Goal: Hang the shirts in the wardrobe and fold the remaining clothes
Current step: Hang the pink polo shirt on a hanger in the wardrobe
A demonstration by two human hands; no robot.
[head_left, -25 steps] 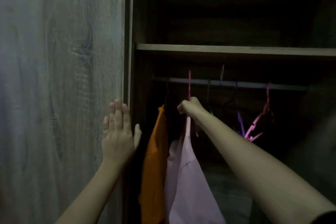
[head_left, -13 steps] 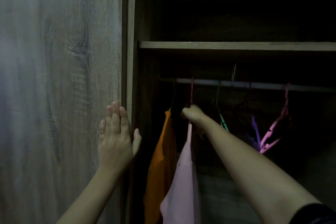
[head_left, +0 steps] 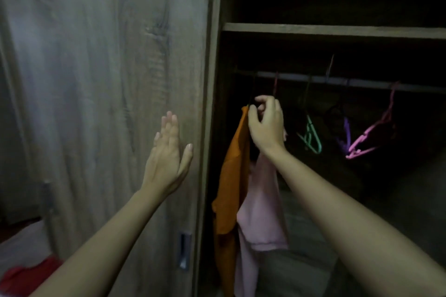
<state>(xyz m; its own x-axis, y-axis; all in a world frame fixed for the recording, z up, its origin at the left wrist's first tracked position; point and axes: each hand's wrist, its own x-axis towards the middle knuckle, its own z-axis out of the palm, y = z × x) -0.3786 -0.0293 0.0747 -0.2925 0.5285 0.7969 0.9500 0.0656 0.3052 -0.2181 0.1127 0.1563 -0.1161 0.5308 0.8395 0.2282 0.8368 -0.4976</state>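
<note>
Hanging beside right hand (head_left: pixel 266 125): orange shirt (head_left: pixel 233 171)

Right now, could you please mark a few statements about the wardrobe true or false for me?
1. The orange shirt hangs left of the pink shirt. True.
2. The left hand grips a hanger. False: it is open, by the door.
3. The green hanger carries a shirt. False: it hangs bare.
4. The right hand grips at the pink shirt's top. True.
</note>
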